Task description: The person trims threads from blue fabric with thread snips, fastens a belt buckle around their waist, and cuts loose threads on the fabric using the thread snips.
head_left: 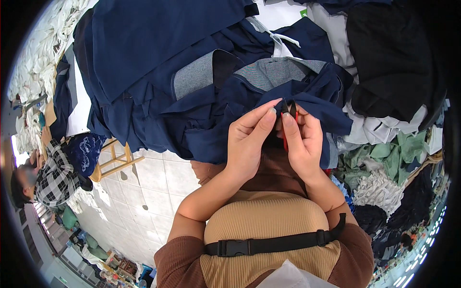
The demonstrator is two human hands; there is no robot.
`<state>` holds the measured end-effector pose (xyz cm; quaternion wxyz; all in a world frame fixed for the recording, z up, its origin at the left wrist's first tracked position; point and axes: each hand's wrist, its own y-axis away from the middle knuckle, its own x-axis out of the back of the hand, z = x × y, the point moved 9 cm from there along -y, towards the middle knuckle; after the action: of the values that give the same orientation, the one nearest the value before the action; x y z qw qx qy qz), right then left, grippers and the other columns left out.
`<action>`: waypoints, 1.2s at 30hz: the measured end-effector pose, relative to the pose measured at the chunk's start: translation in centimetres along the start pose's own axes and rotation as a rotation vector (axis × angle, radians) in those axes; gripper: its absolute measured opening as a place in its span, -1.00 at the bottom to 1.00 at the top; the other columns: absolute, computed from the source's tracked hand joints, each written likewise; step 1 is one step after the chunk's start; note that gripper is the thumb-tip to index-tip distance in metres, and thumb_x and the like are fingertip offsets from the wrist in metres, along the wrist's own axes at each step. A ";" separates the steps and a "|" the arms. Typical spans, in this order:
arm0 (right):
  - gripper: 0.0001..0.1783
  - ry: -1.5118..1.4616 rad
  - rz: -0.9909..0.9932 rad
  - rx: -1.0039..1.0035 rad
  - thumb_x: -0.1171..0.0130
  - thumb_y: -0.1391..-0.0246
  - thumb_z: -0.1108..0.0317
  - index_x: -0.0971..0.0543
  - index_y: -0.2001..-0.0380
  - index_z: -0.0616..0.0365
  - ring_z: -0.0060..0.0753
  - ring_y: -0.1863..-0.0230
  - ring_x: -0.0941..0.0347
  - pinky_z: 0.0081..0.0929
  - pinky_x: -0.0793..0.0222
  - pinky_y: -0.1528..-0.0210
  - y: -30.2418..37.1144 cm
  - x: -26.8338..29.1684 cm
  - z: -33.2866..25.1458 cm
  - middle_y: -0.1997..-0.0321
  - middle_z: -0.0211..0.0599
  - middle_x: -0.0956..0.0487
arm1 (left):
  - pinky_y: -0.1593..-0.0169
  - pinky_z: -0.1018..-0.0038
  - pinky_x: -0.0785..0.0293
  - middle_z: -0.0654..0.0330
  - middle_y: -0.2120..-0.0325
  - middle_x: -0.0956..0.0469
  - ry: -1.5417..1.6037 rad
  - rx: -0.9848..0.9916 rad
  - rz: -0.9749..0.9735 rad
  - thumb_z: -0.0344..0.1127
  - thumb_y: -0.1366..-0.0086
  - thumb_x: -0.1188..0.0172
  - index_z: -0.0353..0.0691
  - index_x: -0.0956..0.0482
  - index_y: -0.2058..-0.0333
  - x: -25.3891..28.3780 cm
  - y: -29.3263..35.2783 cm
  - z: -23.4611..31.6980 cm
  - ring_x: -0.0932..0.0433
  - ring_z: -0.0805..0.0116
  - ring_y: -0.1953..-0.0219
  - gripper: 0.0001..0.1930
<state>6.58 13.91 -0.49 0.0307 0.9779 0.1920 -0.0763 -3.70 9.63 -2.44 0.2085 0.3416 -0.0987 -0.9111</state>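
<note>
A dark navy garment (pixel 211 110) with a grey lining lies bunched on a heap of navy cloth in front of me. My left hand (pixel 247 141) pinches a fold of its edge between thumb and fingers. My right hand (pixel 301 141) is closed around a small red-handled thread snipper (pixel 289 109), its dark blades pointing up at the pinched fold. Both hands meet close together just above my lap.
Piles of navy fabric (pixel 158 43) cover the table ahead. Black, white and green cloth (pixel 384 144) is heaped at the right. A wooden stool (pixel 115 161) stands on the white tiled floor at the left, beside a person in a checked shirt (pixel 53 175).
</note>
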 end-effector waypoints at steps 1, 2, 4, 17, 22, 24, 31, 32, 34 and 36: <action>-0.75 0.001 0.002 0.000 -0.02 -0.14 0.50 -0.37 0.14 0.41 -0.64 0.32 -0.43 -0.73 -0.36 0.30 0.0 0.0 -0.1 0.27 -0.25 -0.52 | 0.22 0.71 -0.35 0.31 0.33 -0.55 0.000 0.002 -0.001 -0.37 -0.28 -0.07 -0.32 -0.50 0.07 0.1 0.0 -0.1 -0.42 0.67 0.35 -0.73; -0.72 -0.044 0.016 -0.019 -0.02 -0.13 0.50 -0.34 0.10 0.38 -0.67 0.36 -0.40 -0.75 -0.33 0.34 0.0 -0.1 -0.1 0.27 -0.27 -0.51 | 0.22 0.72 -0.35 0.30 0.31 -0.55 -0.035 -0.008 -0.007 -0.37 -0.29 -0.07 -0.32 -0.51 0.07 0.2 -0.1 0.0 -0.42 0.67 0.33 -0.73; -0.69 -0.088 0.031 -0.040 -0.02 -0.13 0.50 -0.31 0.06 0.35 -0.69 0.40 -0.38 -0.78 -0.31 0.38 -0.2 -0.1 -0.5 0.26 -0.28 -0.50 | 0.21 0.73 -0.35 0.30 0.28 -0.55 -0.070 -0.016 -0.012 -0.37 -0.29 -0.06 -0.32 -0.51 0.07 0.1 -0.2 0.1 -0.42 0.67 0.31 -0.74; -0.62 -0.135 -0.044 -0.234 -0.13 0.00 0.61 -0.32 0.08 0.32 -0.69 0.18 -0.38 -0.73 -0.28 0.11 -0.8 0.0 -1.0 0.21 -0.33 -0.50 | 0.19 0.76 -0.34 0.29 0.30 -0.56 -0.200 -0.024 -0.039 -0.43 -0.24 -0.12 -0.34 -0.54 0.13 0.6 -1.1 1.8 -0.44 0.70 0.29 -0.77; -0.62 0.045 -0.078 -0.180 -0.14 0.01 0.60 -0.34 0.09 0.29 -0.73 0.25 -0.35 -0.80 -0.24 0.18 -0.7 0.7 -2.4 0.25 -0.37 -0.50 | 0.19 0.75 -0.36 0.26 0.30 -0.57 -0.162 -0.028 -0.039 -0.43 -0.24 -0.12 -0.34 -0.56 0.18 0.6 -1.3 2.5 -0.47 0.67 0.30 -0.80; -0.59 0.101 -0.055 -0.141 -0.15 0.02 0.59 -0.34 0.06 0.28 -0.74 0.32 -0.34 -0.81 -0.23 0.22 -0.6 1.0 -2.6 0.29 -0.39 -0.50 | 0.19 0.75 -0.36 0.27 0.31 -0.57 -0.126 -0.034 -0.040 -0.43 -0.24 -0.11 -0.34 -0.55 0.18 0.2 -1.3 2.4 -0.47 0.67 0.30 -0.81; -0.59 0.384 -0.009 0.216 -0.19 0.08 0.58 -0.47 0.08 0.25 -0.61 0.41 -0.40 -0.73 -0.31 0.32 -0.6 0.4 -4.7 0.30 -0.28 -0.53 | 0.16 0.74 -0.33 0.34 0.36 -0.53 -0.077 -0.008 -0.043 -0.40 -0.26 -0.09 -0.32 -0.53 0.22 -0.3 -1.0 2.1 -0.43 0.69 0.29 -0.84; -0.59 0.384 -0.014 0.215 -0.19 0.08 0.58 -0.47 0.08 0.25 -0.61 0.41 -0.40 -0.73 -0.31 0.32 -0.7 0.4 -4.8 0.30 -0.28 -0.53 | 0.16 0.74 -0.33 0.34 0.36 -0.53 -0.076 -0.009 -0.038 -0.40 -0.26 -0.09 -0.32 -0.53 0.22 -0.3 -1.0 2.1 -0.43 0.69 0.29 -0.84; -0.59 0.496 -0.021 0.275 -0.20 0.13 0.59 -0.51 0.11 0.21 -0.52 0.40 -0.43 -0.69 -0.32 0.34 -0.6 0.3 -5.9 0.30 -0.26 -0.52 | 0.16 0.74 -0.32 0.34 0.37 -0.53 -0.094 -0.008 -0.038 -0.39 -0.26 -0.10 -0.32 -0.54 0.24 -0.2 -1.0 2.3 -0.41 0.69 0.29 -0.85; -0.59 0.551 -0.030 0.339 -0.22 0.16 0.58 -0.54 0.13 0.19 -0.46 0.40 -0.42 -0.66 -0.32 0.35 -0.9 0.2 -6.7 0.32 -0.26 -0.52 | 0.17 0.73 -0.32 0.34 0.37 -0.53 -0.116 -0.008 -0.052 -0.39 -0.25 -0.12 -0.32 -0.55 0.26 -0.2 -1.0 2.4 -0.41 0.68 0.30 -0.85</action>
<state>7.37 15.38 6.04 -0.1871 0.9500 0.1922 0.1601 -5.53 10.72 -0.85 0.1802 0.2900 -0.0983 -0.9348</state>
